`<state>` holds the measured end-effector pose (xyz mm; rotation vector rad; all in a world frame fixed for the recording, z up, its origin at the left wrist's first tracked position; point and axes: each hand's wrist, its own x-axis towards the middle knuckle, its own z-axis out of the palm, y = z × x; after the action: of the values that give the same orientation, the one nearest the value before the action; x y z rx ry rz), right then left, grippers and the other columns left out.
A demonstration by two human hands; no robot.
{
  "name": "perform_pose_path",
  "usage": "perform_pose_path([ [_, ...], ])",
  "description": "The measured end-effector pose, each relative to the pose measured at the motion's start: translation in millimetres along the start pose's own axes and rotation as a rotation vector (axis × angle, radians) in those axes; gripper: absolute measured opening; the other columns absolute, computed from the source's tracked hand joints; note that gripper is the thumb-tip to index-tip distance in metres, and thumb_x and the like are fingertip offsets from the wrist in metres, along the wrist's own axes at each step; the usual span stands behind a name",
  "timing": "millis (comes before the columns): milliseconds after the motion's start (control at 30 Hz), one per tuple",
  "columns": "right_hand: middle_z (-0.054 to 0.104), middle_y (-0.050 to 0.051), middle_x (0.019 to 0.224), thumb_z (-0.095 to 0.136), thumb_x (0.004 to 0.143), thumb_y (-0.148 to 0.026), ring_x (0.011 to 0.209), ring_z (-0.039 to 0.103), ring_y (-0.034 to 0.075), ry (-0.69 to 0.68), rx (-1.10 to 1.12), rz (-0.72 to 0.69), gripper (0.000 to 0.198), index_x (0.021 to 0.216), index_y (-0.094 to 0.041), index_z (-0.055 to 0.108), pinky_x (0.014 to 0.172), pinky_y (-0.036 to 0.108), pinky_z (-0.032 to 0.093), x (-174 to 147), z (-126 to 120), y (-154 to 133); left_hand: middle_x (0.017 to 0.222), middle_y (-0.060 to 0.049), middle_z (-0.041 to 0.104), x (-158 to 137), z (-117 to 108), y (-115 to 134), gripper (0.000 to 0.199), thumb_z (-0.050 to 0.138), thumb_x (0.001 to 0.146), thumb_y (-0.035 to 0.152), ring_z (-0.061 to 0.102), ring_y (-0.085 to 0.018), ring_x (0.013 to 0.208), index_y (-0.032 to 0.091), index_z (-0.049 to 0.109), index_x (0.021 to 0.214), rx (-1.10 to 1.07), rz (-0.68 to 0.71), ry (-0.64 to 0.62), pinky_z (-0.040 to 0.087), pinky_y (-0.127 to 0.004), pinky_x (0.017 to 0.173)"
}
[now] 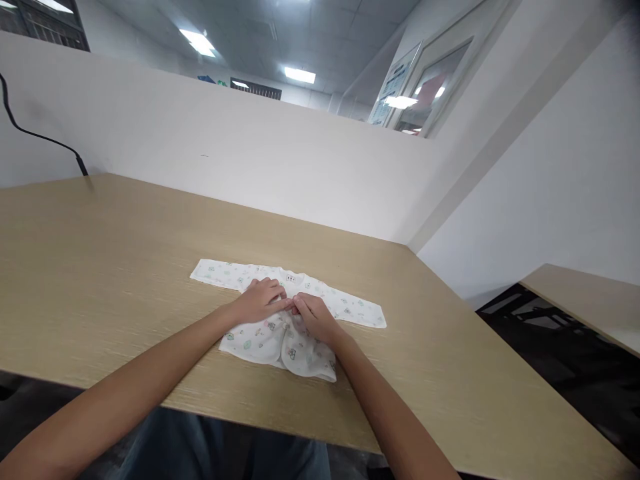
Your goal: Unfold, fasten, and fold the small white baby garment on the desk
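On the tabletop (125, 287) — white shirt (260, 337), collar (291, 274) away, long axis left-to-right.

Shirt (245, 341), small, white and long-sleeved, scattered with small motifs in pale green, grey and faint pink. It lies front up on the table (125, 267), neckline away from the viewer and hem (310, 375) toward the near edge. Both sleeves (361, 309) are spread outward, fairly flat, the one at picture right slanting nearer the viewer. A small dark-printed label (291, 278) marks the neck. Below, the front edges meet along a curved line; the body is slightly rumpled, its mid-chest partly hidden.
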<state>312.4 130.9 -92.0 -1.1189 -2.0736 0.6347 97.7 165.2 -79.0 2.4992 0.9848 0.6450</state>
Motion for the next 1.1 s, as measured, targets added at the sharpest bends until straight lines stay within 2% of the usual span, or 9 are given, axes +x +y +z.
perform_pose_path([
  [200, 0.061, 0.001, 0.074, 0.038, 0.105, -0.032, 0.072, 0.056, 0.016, 0.001, -0.038, -0.022, 0.038, 0.073, -0.020, 0.055, 0.072, 0.029, 0.041, 0.2, 0.2, 1.0, 0.100, -0.003, 0.064, 0.1, 0.6, -0.6, 0.049, 0.036, 0.100, 0.063, 0.055, -0.024, 0.104, 0.025, 0.065, 0.095, 0.003, 0.001, -0.010, 0.034, -0.042, 0.094],
  [600, 0.065, 0.003, 0.080, 0.033, 0.106, -0.035, 0.078, 0.060, 0.017, -0.012, -0.009, -0.003, 0.043, 0.083, -0.018, 0.065, 0.076, 0.030, 0.044, -0.2, 0.4, 1.9, 0.101, -0.004, 0.064, -0.2, 1.6, -1.6, 0.049, 0.032, 0.103, 0.058, 0.055, -0.023, 0.103, 0.023, 0.066, 0.096, 0.027, 0.018, 0.004, 0.034, -0.041, 0.093],
  [1100, 0.063, 0.003, 0.076, 0.035, 0.105, -0.032, 0.075, 0.058, 0.016, -0.002, -0.028, -0.004, 0.040, 0.076, -0.019, 0.058, 0.074, 0.029, 0.041, -0.4, 0.1, 0.4, 0.097, -0.003, 0.064, -1.5, 0.0, 0.9, 0.045, 0.037, 0.102, 0.055, 0.056, -0.022, 0.100, 0.023, 0.067, 0.092, -0.017, 0.002, 0.018, 0.035, -0.040, 0.094],
])
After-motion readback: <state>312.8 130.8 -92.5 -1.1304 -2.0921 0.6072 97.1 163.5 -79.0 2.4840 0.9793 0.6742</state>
